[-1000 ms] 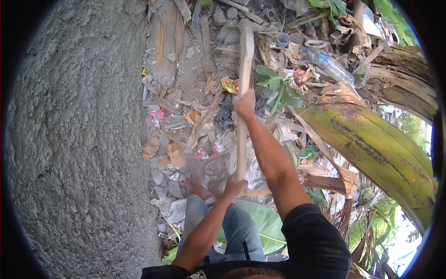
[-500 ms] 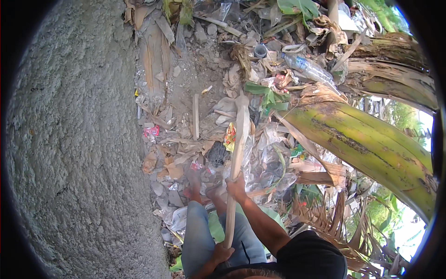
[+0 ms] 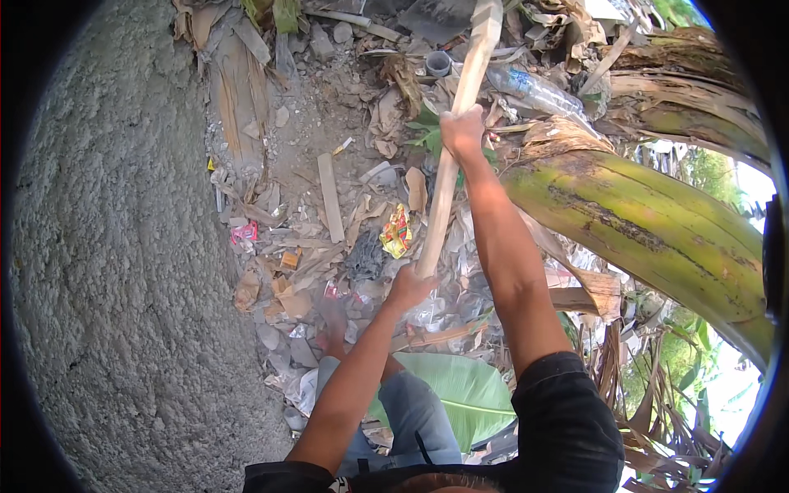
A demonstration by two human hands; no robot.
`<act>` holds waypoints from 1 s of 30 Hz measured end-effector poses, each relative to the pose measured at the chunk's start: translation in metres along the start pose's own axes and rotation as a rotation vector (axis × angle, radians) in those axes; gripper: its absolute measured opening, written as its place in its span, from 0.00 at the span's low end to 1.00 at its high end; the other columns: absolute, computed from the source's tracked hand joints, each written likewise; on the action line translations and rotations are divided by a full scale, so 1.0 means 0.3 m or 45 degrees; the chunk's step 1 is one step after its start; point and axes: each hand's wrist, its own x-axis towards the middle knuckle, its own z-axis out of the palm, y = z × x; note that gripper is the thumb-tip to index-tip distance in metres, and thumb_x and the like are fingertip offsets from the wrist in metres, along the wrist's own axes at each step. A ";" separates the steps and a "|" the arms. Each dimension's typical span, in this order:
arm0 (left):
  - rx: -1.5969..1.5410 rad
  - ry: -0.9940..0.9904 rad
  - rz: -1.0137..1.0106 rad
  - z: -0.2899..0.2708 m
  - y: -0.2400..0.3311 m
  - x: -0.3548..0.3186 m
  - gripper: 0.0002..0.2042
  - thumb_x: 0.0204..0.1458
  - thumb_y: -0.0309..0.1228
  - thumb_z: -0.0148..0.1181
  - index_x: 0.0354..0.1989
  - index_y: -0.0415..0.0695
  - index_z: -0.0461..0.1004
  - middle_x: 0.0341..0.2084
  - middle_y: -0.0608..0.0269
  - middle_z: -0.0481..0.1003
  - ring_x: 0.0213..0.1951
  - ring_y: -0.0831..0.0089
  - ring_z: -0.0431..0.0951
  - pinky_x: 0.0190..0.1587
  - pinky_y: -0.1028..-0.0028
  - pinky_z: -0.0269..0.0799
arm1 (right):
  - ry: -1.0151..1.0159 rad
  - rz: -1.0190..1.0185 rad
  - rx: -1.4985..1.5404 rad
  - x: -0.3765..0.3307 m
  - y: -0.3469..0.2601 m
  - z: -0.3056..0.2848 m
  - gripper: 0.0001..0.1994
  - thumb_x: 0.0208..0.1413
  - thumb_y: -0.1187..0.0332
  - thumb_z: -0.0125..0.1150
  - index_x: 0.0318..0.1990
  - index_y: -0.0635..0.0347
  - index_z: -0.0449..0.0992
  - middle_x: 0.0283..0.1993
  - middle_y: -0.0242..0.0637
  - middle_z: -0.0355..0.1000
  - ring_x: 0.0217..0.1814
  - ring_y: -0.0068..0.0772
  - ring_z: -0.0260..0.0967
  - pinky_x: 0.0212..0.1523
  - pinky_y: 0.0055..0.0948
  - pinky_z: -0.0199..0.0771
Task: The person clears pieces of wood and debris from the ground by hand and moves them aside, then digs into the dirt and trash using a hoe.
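Both hands, left hand low and right hand high, grip 1 wooden handle; a stroke risks glancing off the banana trunk toward bare feet.

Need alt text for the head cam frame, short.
Both hands grip a long wooden handle, right hand high and left hand low, above littered ground. A rough grey wall stands left; a fallen banana trunk lies right.

Both hands, left hand and right hand, around a wooden handle over littered ground.
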 end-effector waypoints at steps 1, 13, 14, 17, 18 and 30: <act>-0.095 -0.109 -0.145 0.027 -0.025 -0.026 0.18 0.35 0.37 0.60 0.32 0.35 0.72 0.22 0.46 0.74 0.27 0.59 0.77 0.31 0.66 0.70 | -0.041 0.034 -0.158 -0.073 0.073 0.042 0.18 0.40 0.69 0.60 0.37 0.73 0.64 0.30 0.51 0.70 0.31 0.44 0.71 0.33 0.37 0.72; 0.591 0.070 -0.106 0.125 -0.311 -0.703 0.19 0.35 0.38 0.59 0.36 0.39 0.72 0.27 0.44 0.75 0.34 0.49 0.76 0.37 0.59 0.71 | -0.461 1.023 0.537 -0.808 0.327 -0.291 0.08 0.47 0.69 0.56 0.26 0.63 0.64 0.15 0.34 0.60 0.10 0.27 0.59 0.10 0.29 0.63; 0.614 -0.007 -0.191 0.114 -0.312 -0.745 0.19 0.35 0.37 0.59 0.36 0.39 0.72 0.27 0.44 0.75 0.33 0.49 0.76 0.37 0.59 0.71 | -0.415 1.106 0.623 -0.842 0.305 -0.317 0.08 0.47 0.70 0.55 0.28 0.62 0.63 0.15 0.33 0.59 0.10 0.27 0.59 0.09 0.27 0.62; 0.659 -0.090 -0.276 0.067 -0.311 -0.851 0.19 0.35 0.37 0.59 0.35 0.40 0.72 0.26 0.45 0.75 0.33 0.49 0.75 0.37 0.58 0.71 | -0.405 1.247 0.807 -0.920 0.254 -0.380 0.12 0.46 0.73 0.56 0.35 0.65 0.59 0.17 0.34 0.60 0.10 0.26 0.58 0.09 0.26 0.61; 0.710 -0.129 -0.292 0.051 -0.309 -0.870 0.18 0.35 0.37 0.59 0.35 0.40 0.72 0.26 0.46 0.75 0.32 0.49 0.75 0.36 0.58 0.71 | -0.405 1.332 0.828 -0.930 0.234 -0.393 0.18 0.45 0.74 0.57 0.41 0.70 0.56 0.19 0.35 0.61 0.10 0.26 0.58 0.10 0.26 0.62; 0.270 -0.030 0.305 0.068 -0.135 -0.316 0.14 0.38 0.31 0.59 0.34 0.37 0.72 0.23 0.51 0.75 0.24 0.61 0.77 0.30 0.66 0.71 | -0.090 0.438 0.421 -0.309 0.045 -0.364 0.22 0.41 0.69 0.58 0.43 0.71 0.61 0.35 0.53 0.69 0.36 0.45 0.70 0.39 0.37 0.69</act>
